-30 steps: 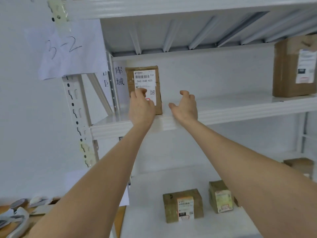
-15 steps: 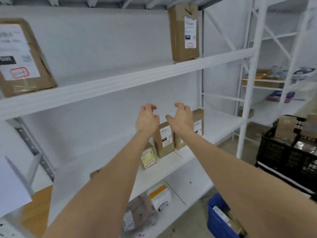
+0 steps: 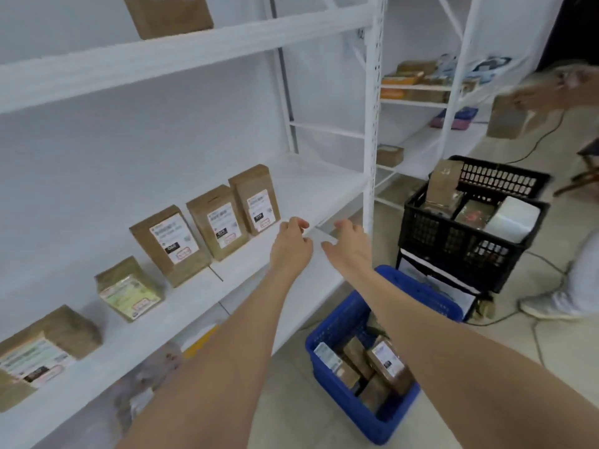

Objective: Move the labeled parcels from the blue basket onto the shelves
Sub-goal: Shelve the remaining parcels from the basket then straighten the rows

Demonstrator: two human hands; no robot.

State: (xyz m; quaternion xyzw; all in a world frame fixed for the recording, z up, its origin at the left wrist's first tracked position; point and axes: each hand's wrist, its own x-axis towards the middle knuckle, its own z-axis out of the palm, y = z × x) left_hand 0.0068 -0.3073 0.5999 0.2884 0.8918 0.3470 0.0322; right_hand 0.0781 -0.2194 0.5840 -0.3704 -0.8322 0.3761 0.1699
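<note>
The left hand (image 3: 290, 246) and right hand (image 3: 348, 246) were empty, fingers loosely curled. Parcels (image 3: 385, 361) lay in the blue basket (image 3: 421, 291) on the floor (image 3: 285, 400). A sloppy grab might drop one.

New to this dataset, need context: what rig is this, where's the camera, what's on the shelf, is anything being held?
There is no robot here: a person works with bare hands. Every picture comes from one wide-angle camera worn on that person's head. It looks forward and down, so the two arms reach in from the bottom edge. The left hand and right hand hover at the front edge of the white shelf, fingers loosely curled, holding nothing. A row of brown labeled parcels stands on that shelf, labels facing out. On the floor below sits the blue basket, with unsorted parcels inside. Beside it stands a black crate of other boxes.
</note>
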